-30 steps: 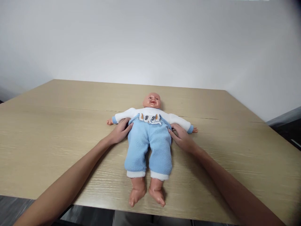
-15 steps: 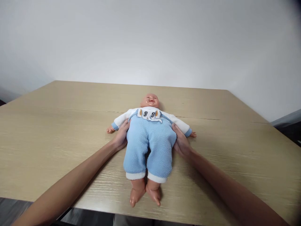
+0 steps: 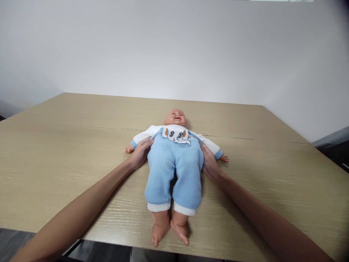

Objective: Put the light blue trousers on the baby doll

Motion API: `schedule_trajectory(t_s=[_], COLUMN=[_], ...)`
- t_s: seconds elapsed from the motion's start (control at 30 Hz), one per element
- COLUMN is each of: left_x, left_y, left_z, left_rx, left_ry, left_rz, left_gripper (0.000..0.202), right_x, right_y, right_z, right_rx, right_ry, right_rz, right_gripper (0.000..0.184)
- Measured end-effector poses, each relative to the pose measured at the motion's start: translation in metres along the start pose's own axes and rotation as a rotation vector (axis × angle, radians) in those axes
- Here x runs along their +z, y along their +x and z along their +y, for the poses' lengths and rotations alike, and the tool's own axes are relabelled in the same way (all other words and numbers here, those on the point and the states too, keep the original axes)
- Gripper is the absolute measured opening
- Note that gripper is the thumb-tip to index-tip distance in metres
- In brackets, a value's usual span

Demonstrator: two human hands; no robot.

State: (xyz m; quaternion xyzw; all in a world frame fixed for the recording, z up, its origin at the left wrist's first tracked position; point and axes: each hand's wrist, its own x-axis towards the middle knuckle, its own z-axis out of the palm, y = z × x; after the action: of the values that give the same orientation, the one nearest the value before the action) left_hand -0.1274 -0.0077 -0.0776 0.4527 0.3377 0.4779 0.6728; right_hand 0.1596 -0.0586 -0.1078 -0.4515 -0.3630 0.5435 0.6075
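A baby doll (image 3: 174, 160) lies on its back on the wooden table (image 3: 68, 153), head away from me and bare feet near the front edge. It wears a white top and light blue fleece trousers with straps. My left hand (image 3: 140, 154) cups the doll's side at the waist, fingers curled against the trousers. My right hand (image 3: 209, 163) presses the opposite side of the waist, its fingers partly tucked behind the fabric. Both hands grip the doll's body between them.
A plain white wall rises behind the table. The table's front edge runs just under the doll's feet, with dark floor below. A dark surface shows past the table's right edge (image 3: 331, 145).
The doll's torso was lifted and tipped toward me half a second ago, then settled lower again. Its legs have drawn closer together and the feet sit slightly nearer the front edge.
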Motion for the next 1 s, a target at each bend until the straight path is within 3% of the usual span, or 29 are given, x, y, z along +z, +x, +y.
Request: schedule_trajectory(t_s=[0.13,0.27,0.4,0.57,0.67,0.77,0.9,1.0], left_x=[-0.010,-0.009,-0.002,-0.002,-0.006,-0.008,-0.007,-0.006], left_y=[0.000,-0.002,-0.005,-0.006,-0.005,-0.005,-0.005,-0.006], left_z=[0.002,0.005,0.009,0.003,-0.001,-0.002,-0.001,0.001], left_rx=[0.091,0.248,0.376,0.466,0.507,0.564,0.608,0.617], left_ry=[0.031,0.282,0.394,0.483,0.530,0.601,0.664,0.667], left_rz=[0.013,0.089,0.154,0.244,0.276,0.276,0.276,0.273], left_gripper=[0.037,0.043,0.043,0.031,0.026,0.020,0.016,0.017], right_x=[-0.002,-0.003,0.004,0.042,0.080,0.121,0.171,0.200], right_y=[0.002,0.004,0.010,0.037,0.062,0.091,0.126,0.140], right_z=[0.007,-0.003,-0.037,-0.079,-0.092,-0.091,-0.071,-0.049], right_rx=[-0.073,-0.134,-0.186,-0.248,-0.405,-0.541,-0.563,-0.550], right_ry=[-0.106,-0.163,-0.290,-0.469,-0.754,-1.019,-1.183,-1.250], right_rz=[0.132,0.065,-0.018,-0.156,-0.263,-0.495,-1.024,-1.176], right_gripper=[0.046,0.038,0.032,0.033,0.027,0.021,0.024,0.030])
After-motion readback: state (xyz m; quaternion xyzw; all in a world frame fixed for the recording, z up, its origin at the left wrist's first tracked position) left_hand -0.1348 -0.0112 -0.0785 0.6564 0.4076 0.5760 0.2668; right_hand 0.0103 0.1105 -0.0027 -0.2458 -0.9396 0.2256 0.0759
